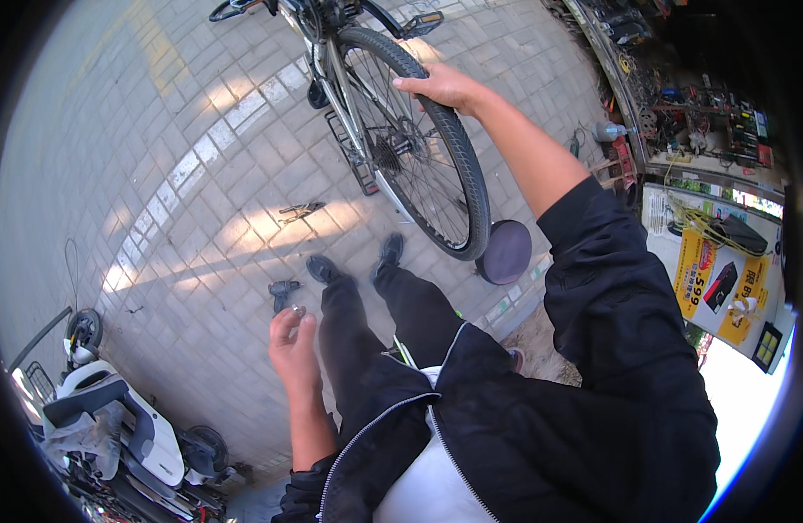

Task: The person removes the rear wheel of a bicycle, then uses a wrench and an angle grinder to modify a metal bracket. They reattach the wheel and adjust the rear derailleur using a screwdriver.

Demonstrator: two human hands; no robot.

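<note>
My right hand [440,85] rests on top of the rear tyre [458,148] of a bicycle [349,78] that stands on the paved ground ahead of me. The fingers curl over the black tread. My left hand [292,344] is raised at waist height with a small metal nut-like part [298,310] pinched between its fingertips. A dark tool [284,290] lies on the pavers just beyond that hand. My shoes [353,261] stand close to the wheel.
Another small tool [301,210] lies on the pavers to the left of the wheel. A round dark stool [506,251] stands behind the tyre. A white scooter [127,427] is parked at lower left. Shop shelves with parts [697,113] and yellow posters [724,279] fill the right.
</note>
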